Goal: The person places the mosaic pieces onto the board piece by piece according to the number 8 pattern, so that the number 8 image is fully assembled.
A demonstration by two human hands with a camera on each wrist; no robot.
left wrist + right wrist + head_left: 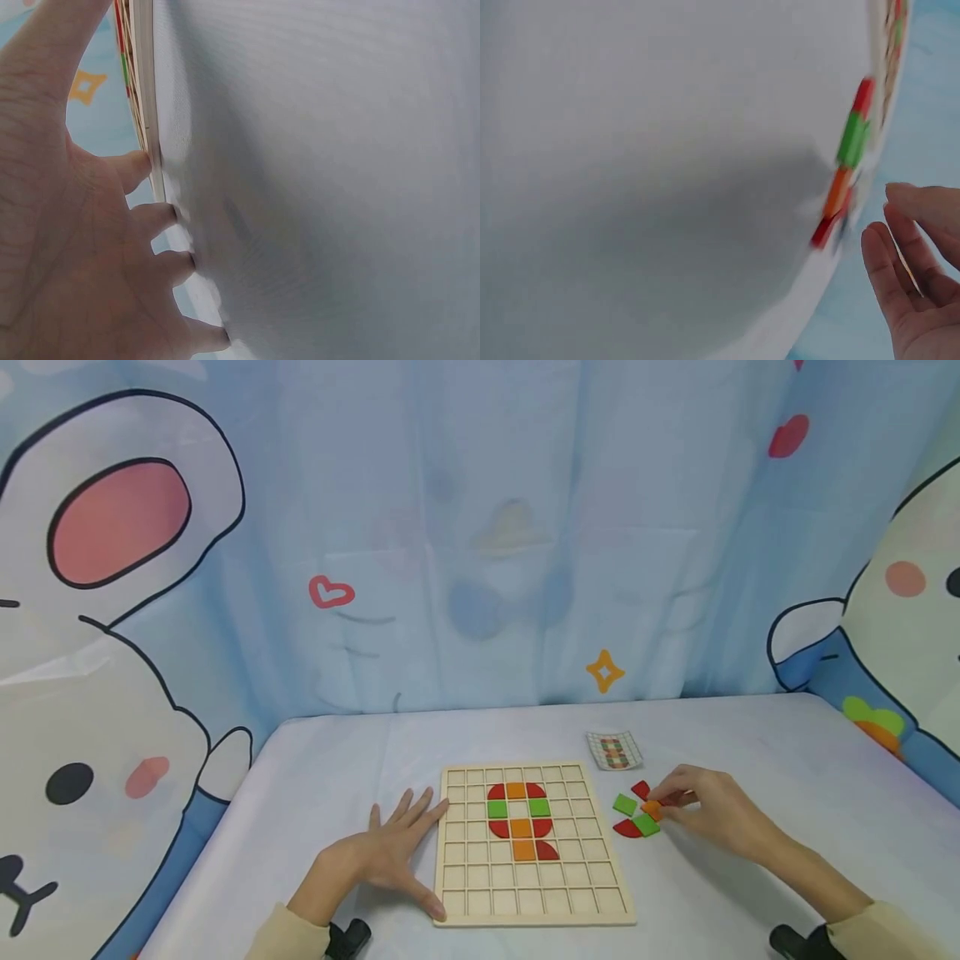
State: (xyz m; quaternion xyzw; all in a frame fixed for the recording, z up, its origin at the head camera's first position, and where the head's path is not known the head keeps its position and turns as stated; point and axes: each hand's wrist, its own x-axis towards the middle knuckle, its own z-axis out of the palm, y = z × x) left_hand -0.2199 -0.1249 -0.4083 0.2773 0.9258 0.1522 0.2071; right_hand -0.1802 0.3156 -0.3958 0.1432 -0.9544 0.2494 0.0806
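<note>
A square wooden grid board lies on the table with red quarter-round pieces and orange and green squares set in its cells. Along the board's left edge rests my left hand, fingers spread and thumb at the near corner. My right hand hovers at the loose pieces right of the board, thumb and fingertips close together by an orange piece. In the right wrist view, that hand stands apart from the pieces, and no piece shows in its fingers. Green and red pieces lie beside the orange one.
A small printed card showing a coloured grid pattern lies beyond the loose pieces. White cloth covers the table. Behind its far edge hangs a blue curtain with cartoon figures.
</note>
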